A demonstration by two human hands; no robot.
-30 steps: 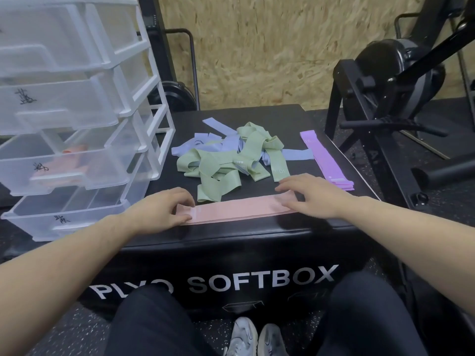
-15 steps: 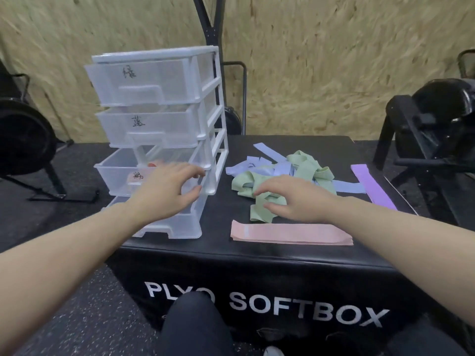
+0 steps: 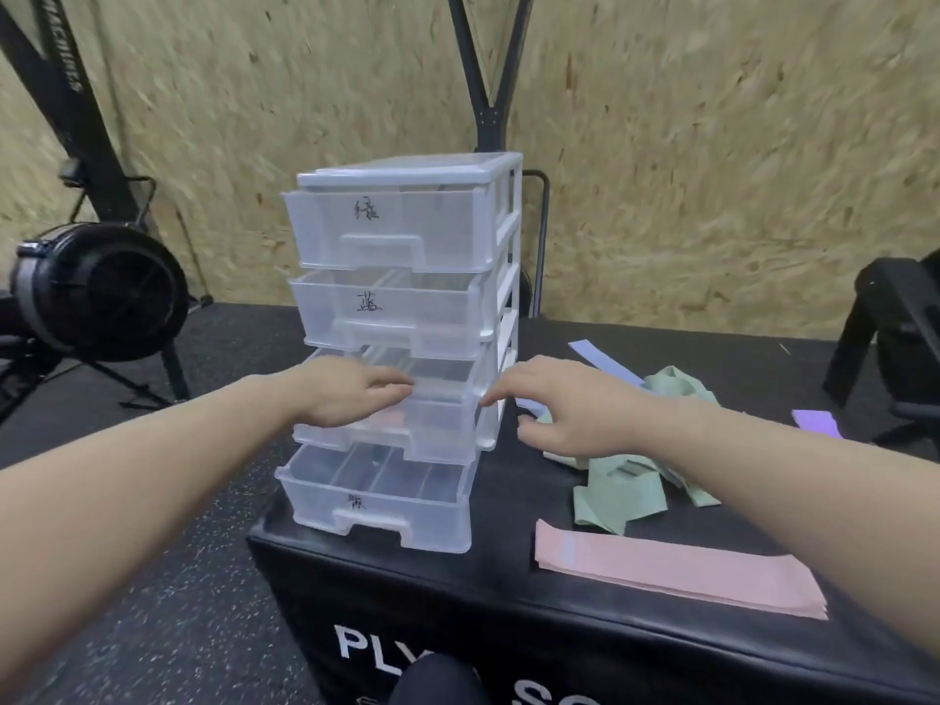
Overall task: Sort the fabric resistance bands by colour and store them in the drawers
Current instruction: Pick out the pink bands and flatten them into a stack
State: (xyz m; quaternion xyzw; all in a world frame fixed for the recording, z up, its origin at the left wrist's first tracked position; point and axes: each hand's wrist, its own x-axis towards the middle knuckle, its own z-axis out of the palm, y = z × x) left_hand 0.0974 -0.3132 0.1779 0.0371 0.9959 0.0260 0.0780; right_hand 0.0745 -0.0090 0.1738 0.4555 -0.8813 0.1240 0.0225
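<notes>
Your left hand (image 3: 346, 391) rests, fingers straight, on the third drawer (image 3: 437, 419); your right hand (image 3: 564, 409), grip spread, touches its corner.

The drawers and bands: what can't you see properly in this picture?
- Third drawer, head view: the left hand covers its front, so its label and contents are unclear; something pinkish shows faintly.
- Green bands: the right hand and forearm hide part of the pile, so no count.
- Purple band: mostly behind the right forearm.
- Box lettering: cut off by the bottom edge.
</notes>
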